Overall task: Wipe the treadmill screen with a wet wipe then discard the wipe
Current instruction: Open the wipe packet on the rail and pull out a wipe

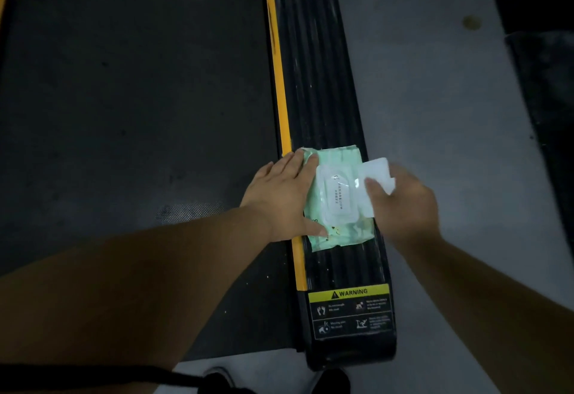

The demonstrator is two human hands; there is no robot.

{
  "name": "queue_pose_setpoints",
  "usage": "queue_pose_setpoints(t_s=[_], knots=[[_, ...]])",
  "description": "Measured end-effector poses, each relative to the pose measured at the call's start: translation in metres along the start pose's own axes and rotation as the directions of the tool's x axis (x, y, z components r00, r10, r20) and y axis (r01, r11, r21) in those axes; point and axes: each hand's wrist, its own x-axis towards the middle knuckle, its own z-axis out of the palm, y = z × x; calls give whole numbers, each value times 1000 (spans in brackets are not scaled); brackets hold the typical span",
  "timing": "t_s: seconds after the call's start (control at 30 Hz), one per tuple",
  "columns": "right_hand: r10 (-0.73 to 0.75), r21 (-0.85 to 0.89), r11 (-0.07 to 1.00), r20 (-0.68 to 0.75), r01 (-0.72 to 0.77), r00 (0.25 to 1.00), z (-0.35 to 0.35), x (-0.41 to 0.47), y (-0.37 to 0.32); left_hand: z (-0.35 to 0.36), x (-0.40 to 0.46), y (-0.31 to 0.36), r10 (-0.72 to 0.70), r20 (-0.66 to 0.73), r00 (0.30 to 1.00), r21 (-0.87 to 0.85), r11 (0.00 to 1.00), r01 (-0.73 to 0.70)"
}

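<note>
Head view: looking down on a treadmill side rail [323, 89] with a yellow strip along its belt-side edge
Writing: yellow label [349, 293] near the rail's near end reads "WARNING"; the small text under it and on the pack's lid is too small to read
Wipe pack [337, 199]: pale green soft packet with a clear white flip lid, lying flat across the rail
Wet wipe [377, 171]: white sheet at the pack's right edge
Left hand [279, 194]: fingers straight, pressing flat on the pack's left side
Right hand [403, 201]: fingers curled, pinching the wet wipe beside the lid
</note>
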Motion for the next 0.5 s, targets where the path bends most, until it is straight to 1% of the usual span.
queue_pose_setpoints(t_s=[0.03, 0.07, 0.1, 0.17, 0.2, 0.23, 0.27, 0.37, 0.5], knots=[[-21, -110, 994, -25, 18, 999, -5, 1, 4, -1, 0, 1, 2, 2, 1000, 1, 1000, -2], [-76, -218, 974, -47, 64, 996, -7, 0, 7, -1, -1, 1, 4, 2, 1000, 1, 1000, -4], [-158, -289, 948, -52, 137, 986, -7, -2, 6, -2, -1, 1, 4, 0, 1000, -2, 1000, -4], [-346, -315, 890, 3, 329, 938, -4, -8, -2, -4, -1, 3, 6, -1, 1000, -19, 1000, -6], [-414, -291, 866, 42, 407, 910, 0, -9, -6, -5, -2, 3, 9, -4, 1000, -26, 1000, -9], [-440, -270, 855, 73, 443, 895, 3, -10, -10, -4, -2, 5, 9, -7, 1000, -31, 999, -9], [-441, -249, 858, 90, 449, 893, 8, -9, -14, -4, -1, 6, 7, -9, 1000, -37, 999, -7], [-356, -219, 902, 114, 373, 928, 16, -7, -20, -3, 0, 9, -11, -19, 1000, -53, 999, 10], [-327, -68, 939, 113, 336, 938, 15, -4, -18, -3, -1, 7, -16, -20, 1000, -45, 999, 15]])
